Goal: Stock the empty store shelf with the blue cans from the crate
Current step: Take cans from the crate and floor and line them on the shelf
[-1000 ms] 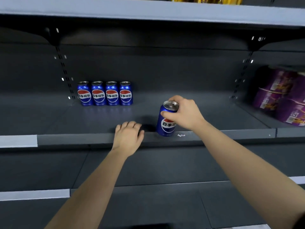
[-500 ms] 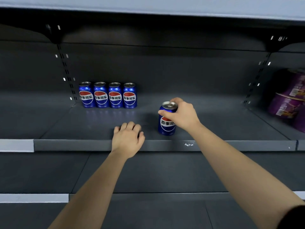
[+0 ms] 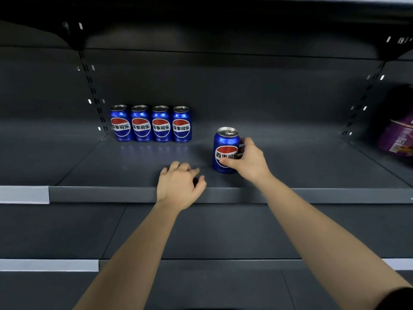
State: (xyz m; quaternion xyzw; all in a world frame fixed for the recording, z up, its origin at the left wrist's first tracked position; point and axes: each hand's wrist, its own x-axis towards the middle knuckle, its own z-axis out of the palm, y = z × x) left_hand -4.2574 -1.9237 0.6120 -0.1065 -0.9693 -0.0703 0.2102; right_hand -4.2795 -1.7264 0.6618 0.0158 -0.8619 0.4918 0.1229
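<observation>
The right hand [image 3: 247,161] was wrapped round a blue can [image 3: 225,149], thumb across the front label low down and fingers curled behind its right side. The can stood upright, its long axis vertical, lid up, and it appeared to rest on the shelf [image 3: 138,194] a little way in from the front lip, though whether its base was fully down could not be told for certain.

The left hand [image 3: 180,187] lay palm down on the shelf's front edge, just beside the can on its left, fingers loosely curled and holding nothing. It looked to be bracing rather than working.

Further out, at the back of the shelf and to the left, a row [image 3: 150,124] of four like cans stood upright and touching, labels forward, close against the rear wall. The held can sat well apart from that row: forward of it and to its right. So the open place next to the row's rightmost can lay back and leftward from the right hand. That was the relation the next move seemed to turn on, and the right hand, already on the can, was the nearer one to carry it there, keeping it vertical.

At the far right, purple packs [image 3: 399,139] sat on the neighbouring shelf, clear of all this. The crate was not in view.
</observation>
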